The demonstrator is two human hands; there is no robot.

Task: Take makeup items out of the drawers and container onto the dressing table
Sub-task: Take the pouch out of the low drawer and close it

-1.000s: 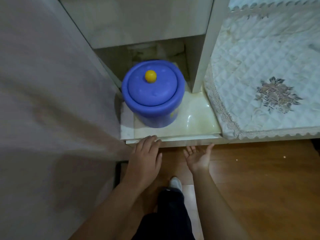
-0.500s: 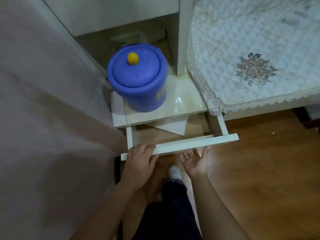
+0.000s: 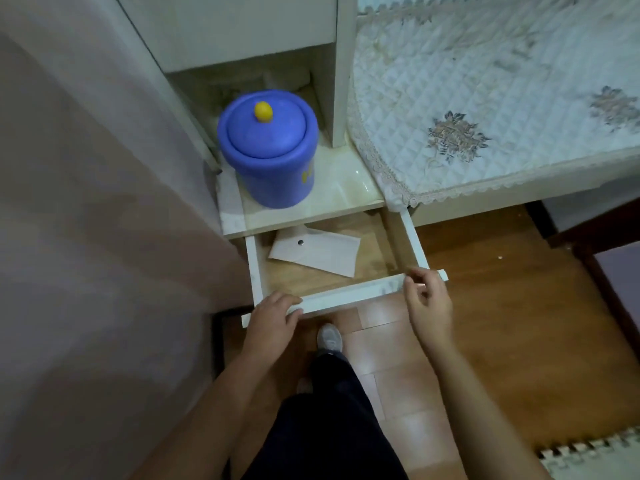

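Your left hand (image 3: 273, 315) and right hand (image 3: 427, 299) both grip the front of the open drawer (image 3: 349, 295). Inside it lies a white envelope (image 3: 317, 252). Above the drawer stands a blue container (image 3: 268, 150).

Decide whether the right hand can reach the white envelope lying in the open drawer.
Probably yes: the right hand rests on the drawer front, and the white envelope lies uncovered just behind it.

One drawer (image 3: 346, 296) is standing open, with two hands on its front: the left hand (image 3: 273, 317) and the right hand (image 3: 427, 303). One white envelope-like pouch (image 3: 318, 251) is lying inside it. One blue lidded container (image 3: 268, 147) is sitting on the worktop (image 3: 349, 192), bearing one yellow knob (image 3: 263, 111). One quilted cloth (image 3: 485, 98) is showing two embroidered flowers. One shoe (image 3: 329, 337) is showing.
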